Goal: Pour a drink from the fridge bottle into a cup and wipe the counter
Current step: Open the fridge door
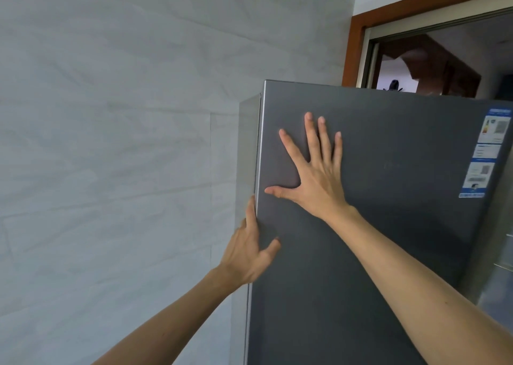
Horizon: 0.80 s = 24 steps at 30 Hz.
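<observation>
A tall dark grey fridge door (388,198) fills the right half of the view. My left hand (249,251) grips the door's left edge, fingers wrapped behind it and thumb on the front. My right hand (313,170) lies flat on the door's front with its fingers spread, above and to the right of the left hand. The door looks slightly away from the fridge's body (247,142) along its left edge. No bottle, cup or counter is in sight.
A pale grey tiled wall (111,142) stands close on the left of the fridge. Blue and white labels (483,153) are stuck on the door's upper right. Behind the fridge is a brown wooden door frame (354,48).
</observation>
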Motion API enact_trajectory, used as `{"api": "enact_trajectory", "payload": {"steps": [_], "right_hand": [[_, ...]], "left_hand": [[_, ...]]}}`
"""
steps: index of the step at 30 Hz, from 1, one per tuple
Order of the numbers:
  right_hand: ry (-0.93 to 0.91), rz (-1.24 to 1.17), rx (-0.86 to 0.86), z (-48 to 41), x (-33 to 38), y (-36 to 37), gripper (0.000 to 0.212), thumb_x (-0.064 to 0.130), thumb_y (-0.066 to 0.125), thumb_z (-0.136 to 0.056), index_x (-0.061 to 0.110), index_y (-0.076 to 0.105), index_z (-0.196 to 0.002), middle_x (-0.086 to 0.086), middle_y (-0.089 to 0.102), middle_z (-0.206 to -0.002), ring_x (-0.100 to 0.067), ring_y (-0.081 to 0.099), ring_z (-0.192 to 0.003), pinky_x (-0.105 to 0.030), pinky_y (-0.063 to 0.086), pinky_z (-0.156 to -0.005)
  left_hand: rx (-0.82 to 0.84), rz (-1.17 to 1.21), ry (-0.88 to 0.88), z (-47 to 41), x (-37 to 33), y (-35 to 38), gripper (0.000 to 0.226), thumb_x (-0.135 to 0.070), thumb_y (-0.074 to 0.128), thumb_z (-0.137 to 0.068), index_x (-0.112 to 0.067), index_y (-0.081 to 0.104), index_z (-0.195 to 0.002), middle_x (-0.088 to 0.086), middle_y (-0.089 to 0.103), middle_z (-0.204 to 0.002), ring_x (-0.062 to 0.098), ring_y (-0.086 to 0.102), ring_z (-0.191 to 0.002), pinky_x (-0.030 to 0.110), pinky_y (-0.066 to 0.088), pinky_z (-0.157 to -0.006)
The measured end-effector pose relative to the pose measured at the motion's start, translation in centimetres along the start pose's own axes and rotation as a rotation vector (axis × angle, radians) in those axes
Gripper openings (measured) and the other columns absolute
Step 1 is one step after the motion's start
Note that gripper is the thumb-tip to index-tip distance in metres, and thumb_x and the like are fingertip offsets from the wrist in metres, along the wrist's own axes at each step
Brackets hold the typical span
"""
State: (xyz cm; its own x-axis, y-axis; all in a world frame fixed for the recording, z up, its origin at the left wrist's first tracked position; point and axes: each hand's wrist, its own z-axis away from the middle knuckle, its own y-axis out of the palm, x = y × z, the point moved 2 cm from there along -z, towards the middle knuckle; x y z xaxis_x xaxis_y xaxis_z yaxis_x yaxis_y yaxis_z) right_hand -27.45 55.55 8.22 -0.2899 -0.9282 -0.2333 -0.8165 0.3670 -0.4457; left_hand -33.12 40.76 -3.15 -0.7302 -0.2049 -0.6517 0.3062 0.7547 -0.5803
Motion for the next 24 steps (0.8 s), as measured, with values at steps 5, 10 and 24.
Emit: {"api": "enact_trajectory", "payload": {"steps": [5, 10, 24], "right_hand": [[-0.018, 0.002, -0.056, 0.1, -0.1, 0.3, 0.108, 0.089, 0.045, -0.071, 0.031, 0.014, -0.157, -0.020, 0.006, -0.164, -0.038, 0.001, -0.151, -0.063, 0.004, -0.118], [-0.013, -0.003, -0.044, 0.2, -0.1, 0.2, 0.107, 0.089, 0.044, -0.073, 0.030, 0.016, -0.157, -0.019, 0.004, -0.164, -0.038, 0.000, -0.151, -0.063, 0.004, -0.118], [0.024, -0.020, 0.030, 0.3, 0.4, -0.5, 0.108, 0.086, 0.048, -0.073, 0.030, 0.012, -0.158, -0.018, -0.002, -0.165, -0.038, -0.007, -0.151, -0.064, 0.003, -0.118]], "left_hand": [[-0.051, 0.123, -0.022, -0.2, 0.2, 0.8, 0.103, -0.055, 0.050, -0.073, -0.037, -0.009, -0.155, -0.002, 0.037, -0.152, 0.019, 0.046, -0.134, 0.042, 0.042, -0.111], [-0.089, 0.122, -0.079, 0.0, 0.2, 1.4, 0.105, -0.054, 0.050, -0.070, -0.034, -0.007, -0.156, -0.003, 0.040, -0.139, 0.017, 0.045, -0.123, 0.029, 0.038, -0.100], [-0.060, 0.107, -0.102, 0.2, 0.1, 1.2, 0.107, -0.057, 0.050, -0.066, -0.033, -0.005, -0.155, 0.004, 0.048, -0.131, 0.016, 0.045, -0.109, 0.031, 0.039, -0.091]]}}
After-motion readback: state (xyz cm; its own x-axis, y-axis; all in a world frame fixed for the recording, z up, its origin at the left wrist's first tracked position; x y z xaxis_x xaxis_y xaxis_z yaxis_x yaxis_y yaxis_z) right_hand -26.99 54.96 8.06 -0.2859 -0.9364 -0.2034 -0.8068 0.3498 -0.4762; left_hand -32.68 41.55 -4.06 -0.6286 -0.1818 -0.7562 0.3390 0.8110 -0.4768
